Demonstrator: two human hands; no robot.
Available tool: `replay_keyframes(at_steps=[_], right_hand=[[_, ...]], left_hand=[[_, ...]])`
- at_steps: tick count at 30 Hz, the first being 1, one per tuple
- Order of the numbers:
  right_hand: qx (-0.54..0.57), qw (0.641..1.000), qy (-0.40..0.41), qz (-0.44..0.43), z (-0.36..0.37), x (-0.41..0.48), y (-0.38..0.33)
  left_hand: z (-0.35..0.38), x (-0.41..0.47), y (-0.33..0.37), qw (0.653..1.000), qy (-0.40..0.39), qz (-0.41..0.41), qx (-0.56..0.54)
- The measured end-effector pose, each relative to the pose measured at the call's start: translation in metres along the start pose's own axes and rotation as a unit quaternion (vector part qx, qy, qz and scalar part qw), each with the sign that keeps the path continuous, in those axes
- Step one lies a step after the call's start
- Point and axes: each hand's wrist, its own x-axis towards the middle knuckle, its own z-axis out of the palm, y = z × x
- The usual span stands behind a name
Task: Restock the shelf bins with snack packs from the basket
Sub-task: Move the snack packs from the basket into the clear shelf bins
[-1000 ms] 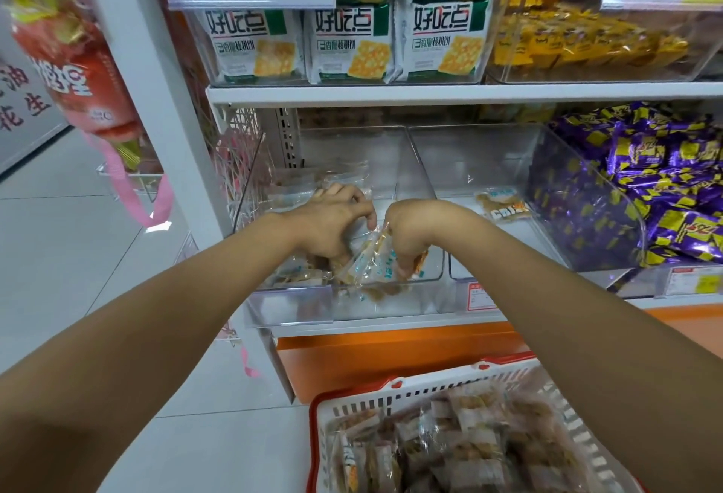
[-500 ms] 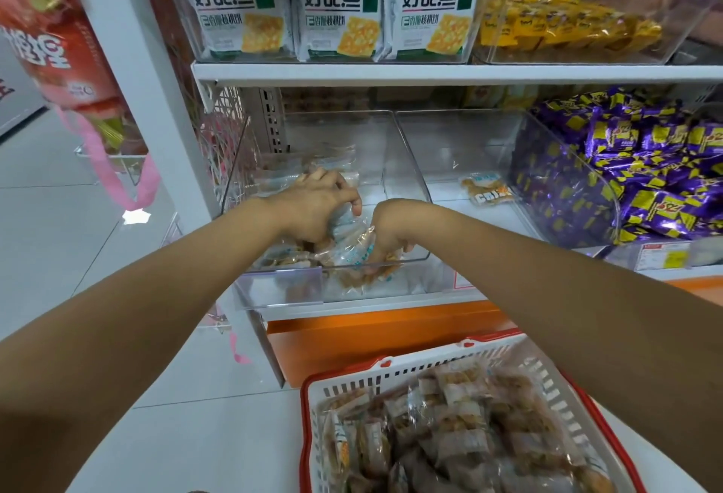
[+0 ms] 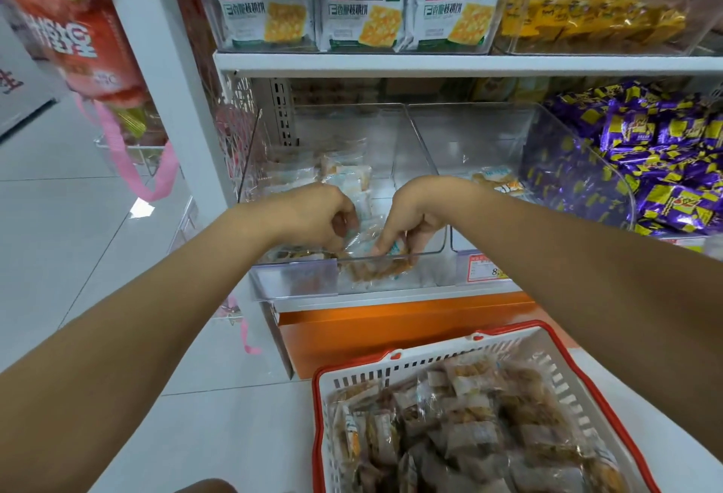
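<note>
- Fingers (image 3: 385, 244) of the right hand (image 3: 414, 210) curl down and pinch a pack (image 3: 364, 238). The left hand (image 3: 313, 214) has its fingers tucked tight on what looks like the same crinkly wrapper, from the other side.
- That pack sits low, just behind the front edge of the bin (image 3: 430, 254). More of its kind are piled toward the back left corner.
- Handling, by my read: very light, with soft film over a brittle-looking brown snack, so go easy on the squeeze. The clear wrap looks slick, and the crimped end seals look like the safest place to grip.
- Bin itself is rigid clear plastic with sloped walls and a hard, straight rim.
- Basket (image 3: 391, 371) sits below the shelf's front edge. It is white slotted plastic with a red rim, heaped with glossy, rumpled packs of the same sort.
- Second bin (image 3: 469, 140) to the right holds a lone pack (image 3: 499, 181) near its left wall.
- Further right are shiny purple sweets (image 3: 665, 164), and overhead are flat cracker bags (image 3: 364, 7).
</note>
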Motion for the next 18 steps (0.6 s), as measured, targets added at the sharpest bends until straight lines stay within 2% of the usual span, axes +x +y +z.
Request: replay_keyframes(at_steps=[2,9,13,15,18], right_hand=[[0.027,0.999,-0.039,0.009,0.000,-0.002,0.000],[0.115,0.991,-0.072,0.012,0.005,-0.001,0.008],[0.135,0.989,-0.066,-0.011,0.011,0.005,0.011],[0.090,0.995,-0.026,-0.030,0.013,0.003,0.011],[-0.120,0.985,0.075,-0.097,0.013,-0.012,0.008]], left_hand=[[0.000,0.002,0.002,1.000,-0.002,-0.001,0.003],[0.002,0.011,0.007,0.998,0.015,0.010,0.062],[0.006,0.009,0.008,0.990,0.001,0.057,0.125],[0.010,0.010,0.009,0.988,0.010,0.070,0.140],[0.011,0.012,0.013,0.989,0.010,0.075,0.126]])
